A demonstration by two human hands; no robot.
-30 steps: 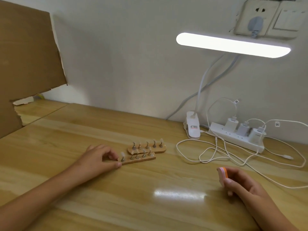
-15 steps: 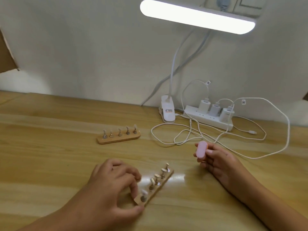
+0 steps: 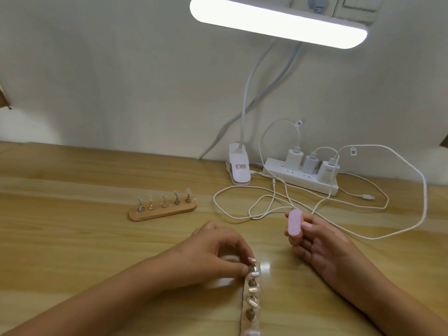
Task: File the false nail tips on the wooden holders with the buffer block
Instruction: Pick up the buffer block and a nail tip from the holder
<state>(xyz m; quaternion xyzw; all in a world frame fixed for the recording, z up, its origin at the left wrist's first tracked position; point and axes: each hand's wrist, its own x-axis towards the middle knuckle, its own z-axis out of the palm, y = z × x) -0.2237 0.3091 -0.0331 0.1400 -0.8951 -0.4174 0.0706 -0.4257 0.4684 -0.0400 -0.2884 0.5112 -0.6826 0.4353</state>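
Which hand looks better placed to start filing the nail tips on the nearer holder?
The right hand: it holds the pink buffer block, while the left hand grips the nearer holder at its far end, steadying it.

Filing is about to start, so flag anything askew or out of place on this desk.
The near wooden holder, gripped by the left hand, lies end-on, while the far wooden holder lies crosswise. Loose white charging cables sprawl beside the right hand and its pink buffer block, and could snag.
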